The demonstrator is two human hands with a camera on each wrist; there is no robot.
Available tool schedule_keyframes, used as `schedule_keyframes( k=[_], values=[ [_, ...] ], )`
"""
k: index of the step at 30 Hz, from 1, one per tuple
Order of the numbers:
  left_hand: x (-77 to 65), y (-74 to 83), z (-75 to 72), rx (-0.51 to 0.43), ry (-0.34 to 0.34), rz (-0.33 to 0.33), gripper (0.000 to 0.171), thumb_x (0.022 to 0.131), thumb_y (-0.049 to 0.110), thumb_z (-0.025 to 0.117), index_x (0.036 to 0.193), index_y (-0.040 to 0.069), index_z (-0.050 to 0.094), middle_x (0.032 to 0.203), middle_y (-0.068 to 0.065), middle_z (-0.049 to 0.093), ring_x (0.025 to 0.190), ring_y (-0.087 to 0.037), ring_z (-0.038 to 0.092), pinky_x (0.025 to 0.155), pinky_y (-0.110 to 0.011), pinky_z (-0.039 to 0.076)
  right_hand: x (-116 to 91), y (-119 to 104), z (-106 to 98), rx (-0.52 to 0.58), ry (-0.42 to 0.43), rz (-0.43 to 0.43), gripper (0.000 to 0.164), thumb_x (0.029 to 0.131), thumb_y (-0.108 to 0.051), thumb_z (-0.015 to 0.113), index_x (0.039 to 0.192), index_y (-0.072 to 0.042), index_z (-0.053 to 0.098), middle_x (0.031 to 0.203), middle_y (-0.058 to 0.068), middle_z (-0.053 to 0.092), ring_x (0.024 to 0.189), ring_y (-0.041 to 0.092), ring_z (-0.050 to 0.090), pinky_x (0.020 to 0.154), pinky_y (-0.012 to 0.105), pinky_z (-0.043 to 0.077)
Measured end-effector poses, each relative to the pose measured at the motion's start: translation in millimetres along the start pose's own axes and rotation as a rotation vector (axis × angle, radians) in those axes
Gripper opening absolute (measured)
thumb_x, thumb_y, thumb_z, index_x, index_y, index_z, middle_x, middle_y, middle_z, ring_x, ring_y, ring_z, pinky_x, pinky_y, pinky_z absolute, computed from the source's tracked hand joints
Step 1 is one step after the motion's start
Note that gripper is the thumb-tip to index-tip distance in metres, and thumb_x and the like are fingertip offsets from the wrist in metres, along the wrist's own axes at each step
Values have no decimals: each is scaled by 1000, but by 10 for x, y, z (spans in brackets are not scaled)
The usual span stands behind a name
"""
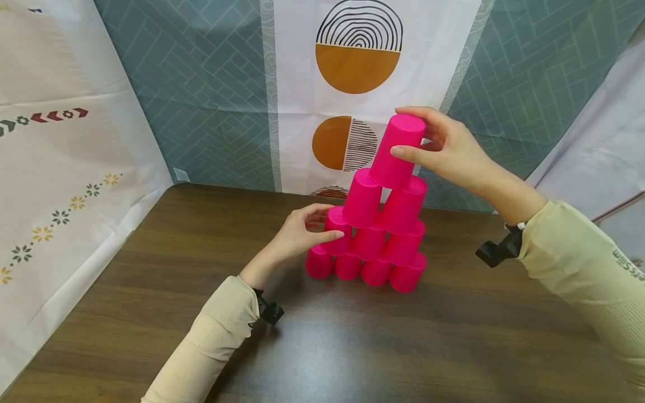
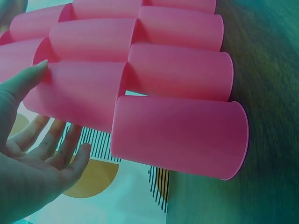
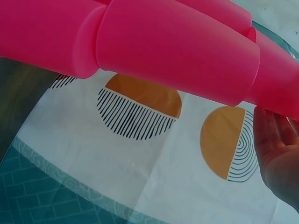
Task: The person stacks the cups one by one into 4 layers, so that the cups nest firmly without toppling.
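Pink cups stand upside down in a stepped pyramid, several in the bottom row (image 1: 347, 267). My right hand (image 1: 453, 143) holds the top cup (image 1: 395, 159) with its thumb in front and fingers behind; this cup rests over the two cups of the row below. Lower down, my left hand (image 1: 302, 232) is around the leftmost cup (image 2: 77, 93) of the second row, thumb across its front. The left fingers reach behind that cup, so their tips are partly hidden. The right wrist view shows the right fingers beside the top cup (image 3: 275, 77).
The pyramid stands on a dark wooden table (image 1: 201, 252). Close behind it hangs a patterned cloth (image 1: 297, 84) with orange half circles. A white cloth (image 1: 65, 184) borders the left side. Each wrist carries a black camera mount (image 1: 499, 252).
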State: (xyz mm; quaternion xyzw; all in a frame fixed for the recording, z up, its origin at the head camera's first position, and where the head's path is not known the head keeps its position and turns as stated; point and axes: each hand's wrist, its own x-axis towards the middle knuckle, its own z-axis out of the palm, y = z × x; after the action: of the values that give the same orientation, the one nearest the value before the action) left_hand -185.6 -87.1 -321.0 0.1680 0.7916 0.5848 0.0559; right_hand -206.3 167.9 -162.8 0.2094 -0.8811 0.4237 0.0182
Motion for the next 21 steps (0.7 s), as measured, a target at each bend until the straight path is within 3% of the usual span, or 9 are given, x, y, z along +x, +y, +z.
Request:
schedule_keyframes(
  k=[4,11,21],
  values=[
    [67,-123,11,10,6,15,52,78,21,76,126,13,56,120,-5,61,109,-26,59,90,-39,50,2,13,-5,-6,2,-1,64,84,-27,69,141,-28,38,124,1,51,106,17,53,78,22,49],
    [89,-143,22,39,8,37,51,77,24,77,124,16,57,117,-2,62,106,-23,60,88,-37,51,-14,46,-11,-27,-10,8,68,84,-28,69,143,-29,34,127,2,49,109,17,52,82,27,49],
    [84,-191,13,76,-11,21,57,78,24,76,129,18,51,122,-1,58,109,-23,56,88,-40,50,-67,139,-74,-58,-55,26,82,83,-29,69,147,-33,19,144,5,36,126,31,40,94,56,41]
  ],
)
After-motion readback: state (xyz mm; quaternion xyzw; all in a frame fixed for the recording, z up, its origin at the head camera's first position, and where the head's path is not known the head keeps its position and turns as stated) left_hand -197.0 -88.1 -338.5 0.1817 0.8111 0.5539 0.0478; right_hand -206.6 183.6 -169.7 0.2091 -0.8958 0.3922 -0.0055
